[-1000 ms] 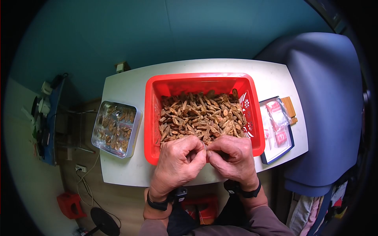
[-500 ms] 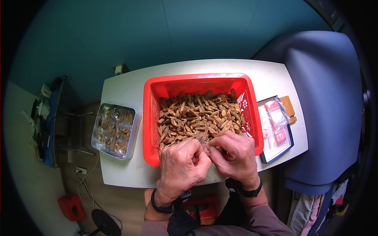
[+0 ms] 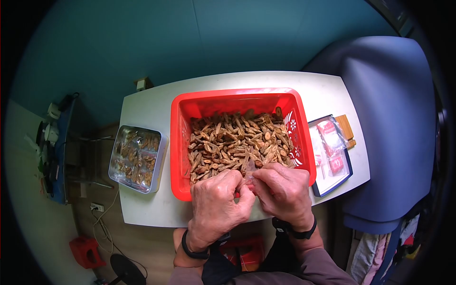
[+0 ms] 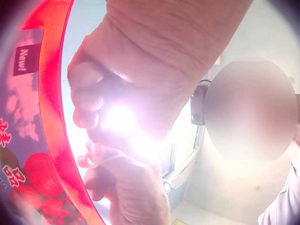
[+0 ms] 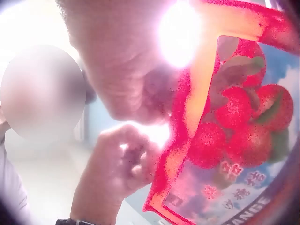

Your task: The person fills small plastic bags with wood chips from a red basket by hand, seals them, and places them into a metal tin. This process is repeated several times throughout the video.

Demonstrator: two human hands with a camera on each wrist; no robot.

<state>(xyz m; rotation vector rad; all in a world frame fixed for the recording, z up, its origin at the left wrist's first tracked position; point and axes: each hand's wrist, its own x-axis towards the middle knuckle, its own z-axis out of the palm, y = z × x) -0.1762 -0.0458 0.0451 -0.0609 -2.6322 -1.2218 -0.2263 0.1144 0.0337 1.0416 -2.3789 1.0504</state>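
Both hands meet over the near rim of a red plastic basket (image 3: 176,142), which holds many dried brown slices (image 3: 228,142), like cut root or bark. A small clear plastic bag (image 3: 250,167) with a red strip stands up between the fingertips. My left hand (image 3: 219,198) pinches its left side between thumb and curled fingers. On the other side my right hand (image 3: 286,194) pinches it the same way. Glare washes out the fingertips in both wrist views, where the left hand (image 4: 140,61) and right hand (image 5: 122,61) appear large beside the basket's printed outside.
At the left of the white table (image 3: 147,209) stands a metal tin (image 3: 137,159) with filled clear bags of slices. On the right, a shallow box (image 3: 330,156) holds red-and-clear plastic packets, with a wooden block (image 3: 346,128) beside it. A blue-grey covered form (image 3: 389,133) borders the table's right.
The clear bag has come into view, rising between the fingertips, its red strip now visible. The left hand has turned slightly, and both hands stay close together at the basket's near rim.
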